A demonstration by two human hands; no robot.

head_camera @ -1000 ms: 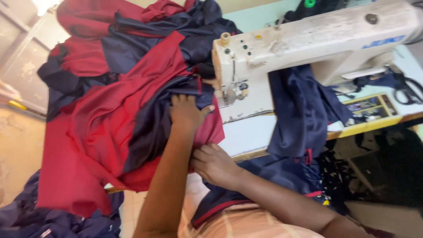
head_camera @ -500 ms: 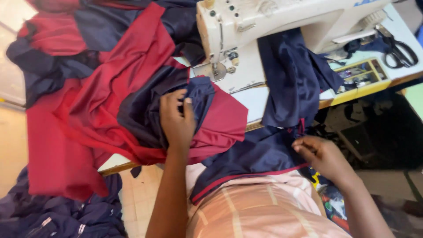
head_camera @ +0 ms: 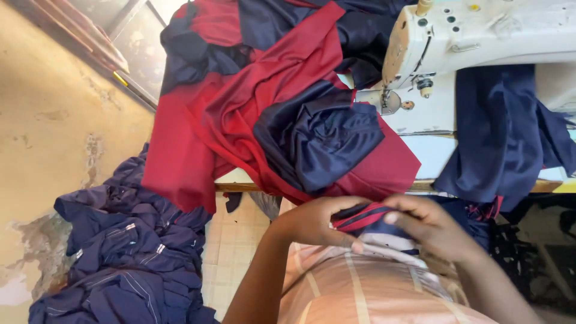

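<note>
Two hands, left hand (head_camera: 312,222) and right hand (head_camera: 429,228), pinch a red-striped navy trim piece (head_camera: 360,217) over the lap below the sewing machine (head_camera: 480,36), apparently aligning it before feeding calls for flat edges.

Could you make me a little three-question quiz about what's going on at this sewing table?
1. True or false: both hands hold the same small piece of navy cloth with red stripes.
2. Where does the heap of navy garments lie? A) on the machine B) on the floor at the left C) on the person's lap
3. Which two colours make up the pile of cloth on the table?

Key
1. True: the left hand and the right hand pinch the striped piece between them.
2. B: the navy heap lies on the floor, left of the table edge.
3. Red and navy: see the cloth pile beside the sewing machine.
</note>
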